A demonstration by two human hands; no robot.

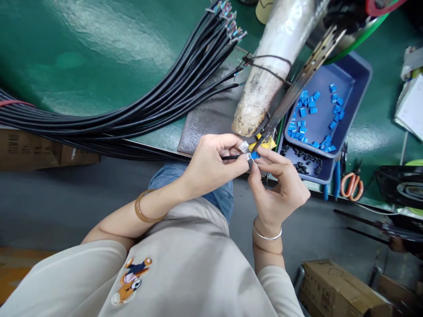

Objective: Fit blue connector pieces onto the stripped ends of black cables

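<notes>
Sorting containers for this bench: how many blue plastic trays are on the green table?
2. The upper blue plastic tray holds small blue connector pieces; the lower blue plastic tray, partly under it, holds small black parts. Others may sit out of view.

A thin black cable [231,157] runs nearly level from about nine o'clock toward the middle of the scene, its free end pinched just in front of the bench edge. At that end sits a small blue connector [254,155], a tiny plastic block, bright against the dark lead, touching the cable tip; whether it is fully seated cannot be told. The left hand [211,165] closes round the cable from nine o'clock, thumb and forefinger clamped on it. The right hand [276,185] comes up from five o'clock, fingertips nipping the connector.
</notes>
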